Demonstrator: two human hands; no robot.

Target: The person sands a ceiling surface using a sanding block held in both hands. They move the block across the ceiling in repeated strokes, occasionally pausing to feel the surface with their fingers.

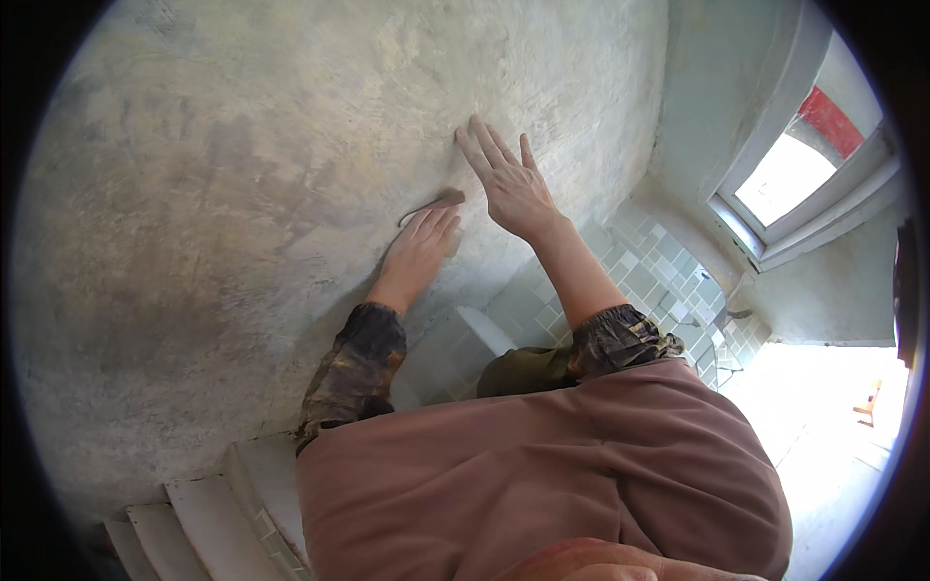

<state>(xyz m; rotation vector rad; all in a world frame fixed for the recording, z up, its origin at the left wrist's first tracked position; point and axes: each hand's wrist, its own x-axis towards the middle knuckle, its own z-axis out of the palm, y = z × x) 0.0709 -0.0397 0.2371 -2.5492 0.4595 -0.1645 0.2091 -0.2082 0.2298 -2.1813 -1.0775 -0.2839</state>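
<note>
My left hand (415,257) presses a small brown sheet, which looks like sandpaper (448,199), flat against the plastered wall (262,174). The sheet's far edge curls up past my fingertips, and the rest of it is hidden under the fingers. Higher and to the right, my right hand (509,189) lies on the same wall with its fingers spread and nothing held. The wall's surface is mottled grey, cream and brown, with scrape marks all over.
White stairs (208,523) stand at the lower left, along the wall. Mosaic-like pale tiles (644,271) cover the floor to the right. A white-framed window (790,179) is at the upper right, and a bright doorway (823,407) is below it.
</note>
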